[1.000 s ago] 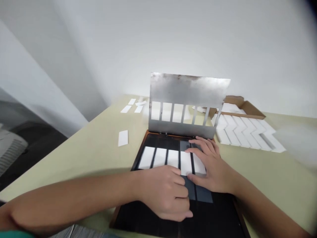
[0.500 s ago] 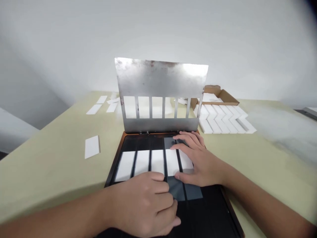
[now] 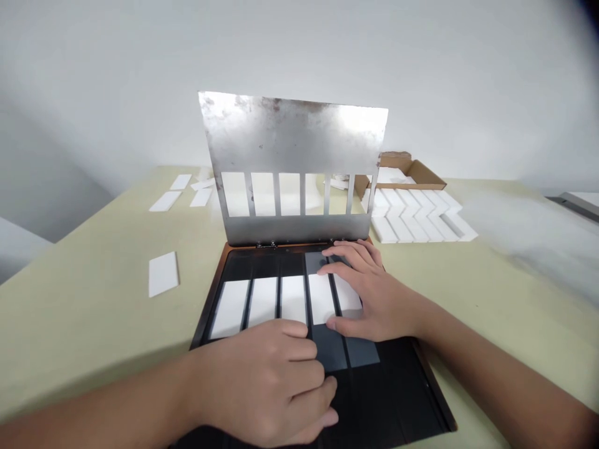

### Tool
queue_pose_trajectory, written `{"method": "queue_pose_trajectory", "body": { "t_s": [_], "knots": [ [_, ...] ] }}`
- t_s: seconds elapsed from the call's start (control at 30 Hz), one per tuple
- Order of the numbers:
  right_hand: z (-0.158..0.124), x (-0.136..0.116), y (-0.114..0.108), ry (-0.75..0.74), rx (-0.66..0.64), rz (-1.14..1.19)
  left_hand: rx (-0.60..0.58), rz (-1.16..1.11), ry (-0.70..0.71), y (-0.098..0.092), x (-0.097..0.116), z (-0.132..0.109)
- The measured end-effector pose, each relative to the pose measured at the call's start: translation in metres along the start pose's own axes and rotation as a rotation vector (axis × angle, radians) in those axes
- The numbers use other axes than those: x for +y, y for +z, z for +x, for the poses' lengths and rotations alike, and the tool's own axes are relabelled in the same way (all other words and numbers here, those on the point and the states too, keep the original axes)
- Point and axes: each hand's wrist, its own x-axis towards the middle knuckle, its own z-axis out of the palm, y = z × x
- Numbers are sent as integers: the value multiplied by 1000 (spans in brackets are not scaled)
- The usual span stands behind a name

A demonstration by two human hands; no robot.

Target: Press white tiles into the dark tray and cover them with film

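Left hand (image 3: 271, 386): fingers folded into a loose fist, back of the hand up, over the near left part of the black base. Palm side hidden; cannot tell whether anything is held in it.

Right hand (image 3: 374, 293): fingers spread, palm down, not closed into a fist. Index fingertip at the far edge of the fourth white card (image 3: 322, 299), thumb tip at its near right corner; amount of pressure cannot be told.

Key relation: fourth card lies left of the right palm, between thumb and index, and just far and right of the left fist. Long axis runs near to far, far end leaning slightly left, so the thumb-index span lies along its length. Right hand is the nearer, at its edges; left knuckles are close but appear apart from it.

Fifth white card (image 3: 347, 298): right of the fourth, partly under the right hand. Dark grey strips (image 3: 330, 346) show beyond the near ends of both. First three white cards (image 3: 262, 300) form the row to the left, roughly parallel.

Black base (image 3: 384, 399) carries the row. Slotted metal plate (image 3: 290, 140) stands raised at its far edge.

Outward: loose white card (image 3: 162, 274) on the table (image 3: 107, 262), left; white blocks (image 3: 416, 231) and cardboard box (image 3: 425, 174), far right.
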Motion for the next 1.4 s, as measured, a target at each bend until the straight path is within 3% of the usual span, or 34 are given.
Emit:
{"method": "queue_pose_trajectory", "body": {
  "t_s": [0.37,1.13,1.4],
  "knots": [
    [0,1,0,-7,6,1,-16,-3,-61,-1,1,-1],
    [0,1,0,0,3,-6,-30,-19,-42,-4,0,0],
    [-1,1,1,-13,19,0,6,52,-115,-1,1,-4]
  ]
}}
